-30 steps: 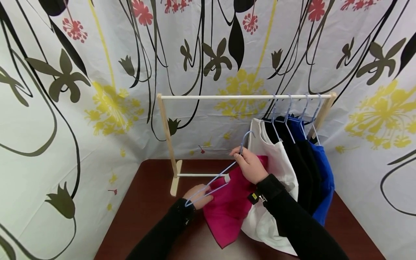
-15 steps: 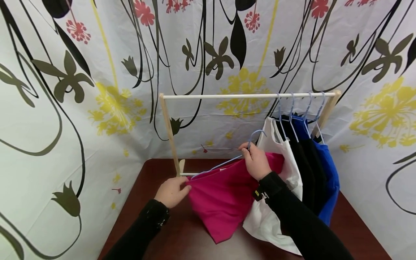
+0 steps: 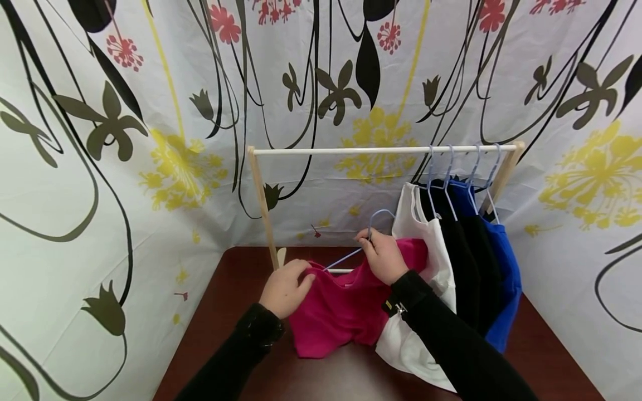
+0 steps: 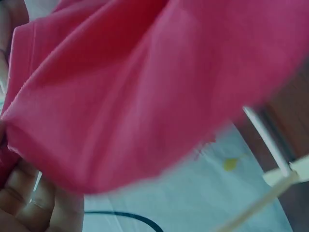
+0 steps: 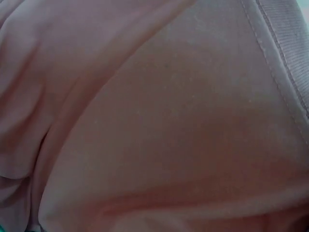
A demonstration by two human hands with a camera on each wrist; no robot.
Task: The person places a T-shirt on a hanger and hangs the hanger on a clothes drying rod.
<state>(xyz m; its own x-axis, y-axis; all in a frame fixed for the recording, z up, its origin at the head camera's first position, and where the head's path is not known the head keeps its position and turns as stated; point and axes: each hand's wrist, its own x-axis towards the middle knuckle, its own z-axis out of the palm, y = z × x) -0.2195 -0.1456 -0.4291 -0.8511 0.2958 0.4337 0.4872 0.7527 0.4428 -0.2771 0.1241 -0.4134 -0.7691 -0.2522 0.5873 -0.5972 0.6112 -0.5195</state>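
A bright pink top (image 3: 336,312) hangs on a light-blue clothes hanger (image 3: 343,259) in front of the rack. My right hand (image 3: 386,257) pinches the hanger just below its hook, which points up and right. At the top's left shoulder, my left hand (image 3: 287,287) grips the cloth near the neckline. The left wrist view shows the fingers (image 4: 38,205) of that hand curled under the edge of the pink cloth (image 4: 145,96). Within the top, the hanger's left arm is hidden. Cloth with a ribbed, stitched edge (image 5: 285,63) fills the right wrist view.
A wooden clothes rack (image 3: 321,151) stands on the dark red table (image 3: 200,345). At its right end hang a white top (image 3: 428,245), black garments (image 3: 463,262) and a blue garment (image 3: 506,278) on hangers. A flower-patterned curtain (image 3: 281,50) surrounds the table.
The left hand first held the hanger's bare left end, then pulled the pink top over it. Since then it has moved right and up along the cloth. The right hand keeps holding the hanger.
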